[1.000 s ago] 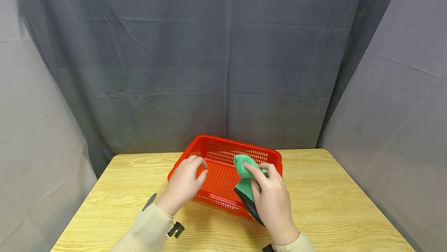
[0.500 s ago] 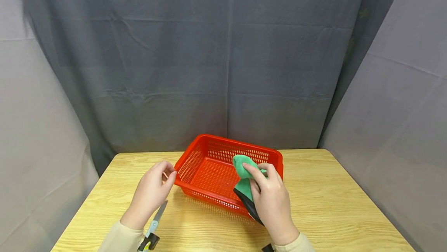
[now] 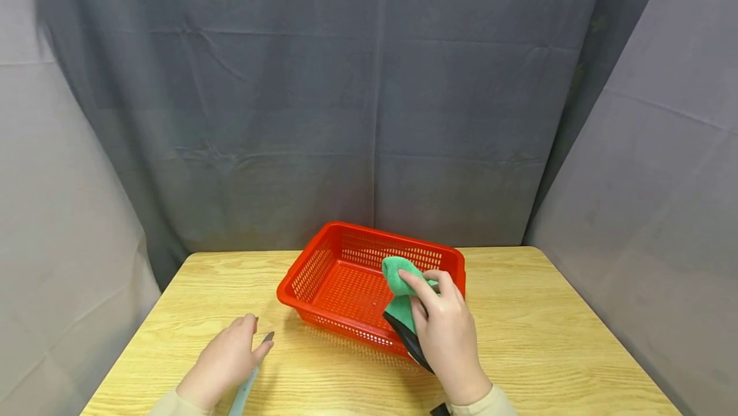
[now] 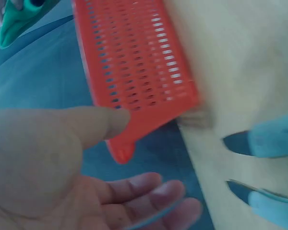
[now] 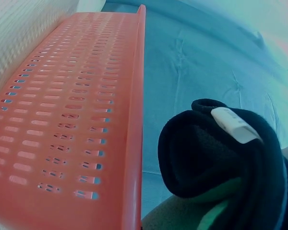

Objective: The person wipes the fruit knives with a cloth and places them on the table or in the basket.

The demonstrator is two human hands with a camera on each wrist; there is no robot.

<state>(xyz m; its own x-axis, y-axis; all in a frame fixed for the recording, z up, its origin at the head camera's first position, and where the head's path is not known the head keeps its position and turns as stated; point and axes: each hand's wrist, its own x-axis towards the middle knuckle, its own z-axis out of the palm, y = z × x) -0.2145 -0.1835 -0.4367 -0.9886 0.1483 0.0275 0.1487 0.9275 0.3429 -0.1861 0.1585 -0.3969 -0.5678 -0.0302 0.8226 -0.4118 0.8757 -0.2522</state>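
In the head view my right hand [image 3: 446,332] pinches a folded green cloth [image 3: 401,274] with a black edge above the front right of a red plastic basket [image 3: 323,310]. The right wrist view shows the cloth's dark side [image 5: 259,158] and a white label [image 5: 235,124]. My left hand [image 3: 225,361] is over the table, left of the basket, with nothing visibly held. Beside and partly under it lies a light-blue-handled tool [image 3: 245,390] with a dark blade-like tip. From the left wrist, two dark tips on light-blue parts [image 4: 273,136] show; its exact kind is unclear.
The basket stands at an angle toward the back of the wooden table [image 3: 553,339]. A grey curtain [image 3: 288,115] hangs behind, and pale cloth panels [image 3: 646,179] flank both sides.
My left hand has moved from the basket's left end back toward the near left, down to beside the light-blue-handled tool. The right hand keeps its hold on the cloth, almost still.
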